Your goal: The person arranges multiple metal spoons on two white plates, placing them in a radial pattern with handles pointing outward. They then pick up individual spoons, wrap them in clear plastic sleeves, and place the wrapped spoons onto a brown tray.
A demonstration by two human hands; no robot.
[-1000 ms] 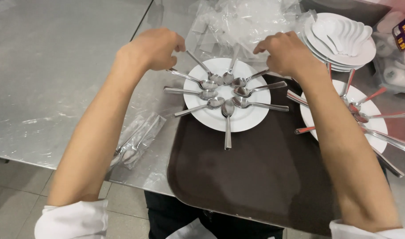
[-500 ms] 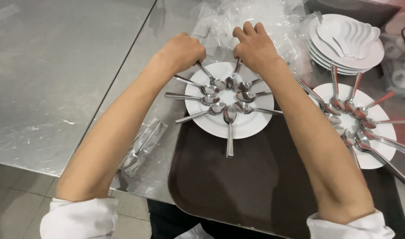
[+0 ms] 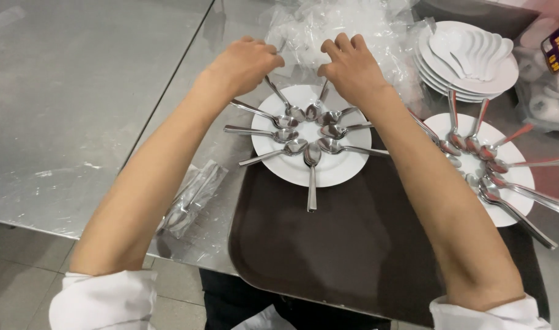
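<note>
Left of the brown tray [image 3: 328,256] the steel table [image 3: 77,91] is free; behind it crumpled plastic [image 3: 346,27] and stacked plates [image 3: 469,61] block.

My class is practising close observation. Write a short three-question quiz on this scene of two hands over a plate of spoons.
1. True or false: the round white plate under the hands lies partly on the dark brown tray.
2. Which way do the bowls of the silver metal spoons on that plate point?
A. toward the centre
B. toward the rim
3. What lies beyond the left hand and right hand?

Key:
1. True
2. A
3. Crumpled clear plastic wrap on the steel table
</note>
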